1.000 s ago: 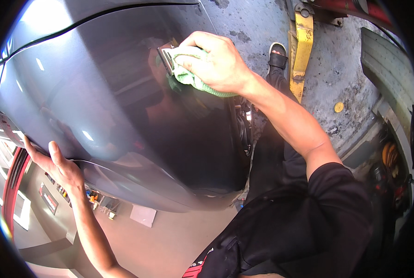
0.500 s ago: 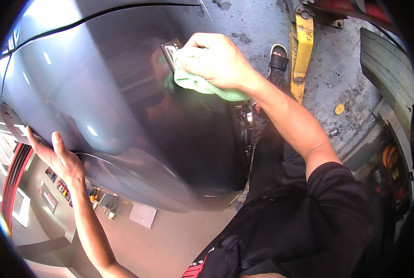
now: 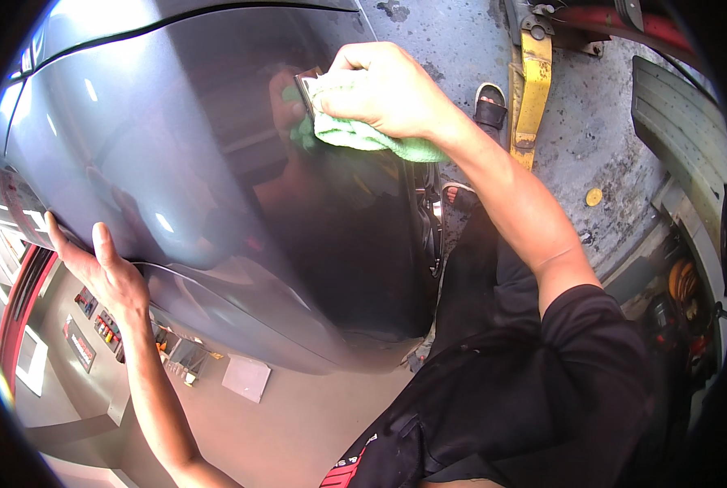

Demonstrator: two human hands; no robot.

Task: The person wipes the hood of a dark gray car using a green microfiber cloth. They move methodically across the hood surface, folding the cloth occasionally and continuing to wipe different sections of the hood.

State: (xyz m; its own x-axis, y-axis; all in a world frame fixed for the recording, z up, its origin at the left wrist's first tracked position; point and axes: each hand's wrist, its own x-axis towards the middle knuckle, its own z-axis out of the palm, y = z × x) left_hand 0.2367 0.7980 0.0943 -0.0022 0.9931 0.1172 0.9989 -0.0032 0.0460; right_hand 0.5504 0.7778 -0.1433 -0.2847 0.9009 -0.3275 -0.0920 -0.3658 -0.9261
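Observation:
A glossy dark grey car body panel (image 3: 209, 154) curves across the left and middle of the view. My right hand (image 3: 380, 89) is closed round a bunched light green cloth (image 3: 355, 134), low over the panel's darker end. At its fingertips, a small flat dark-edged piece (image 3: 305, 93) meets the paint, and the hand and cloth are mirrored there. Exactly what this piece is, and whether the hand grips it, I cannot tell. My left hand (image 3: 113, 272) rests at the panel's lower left edge, thumb and finger spread, with nothing visible in it.
A yellow metal lift arm (image 3: 531, 98) stands on the stained blue-grey floor (image 3: 599, 122), beside my sandalled foot (image 3: 489, 106). A small yellow disc (image 3: 594, 198) lies farther right. At the lower left, shelves with small items (image 3: 107, 329) line a wall near a red post (image 3: 22, 305).
My right hand has shifted slightly up and to the right along the panel, carrying the green cloth and the small flat piece. My left hand stays at the panel edge.

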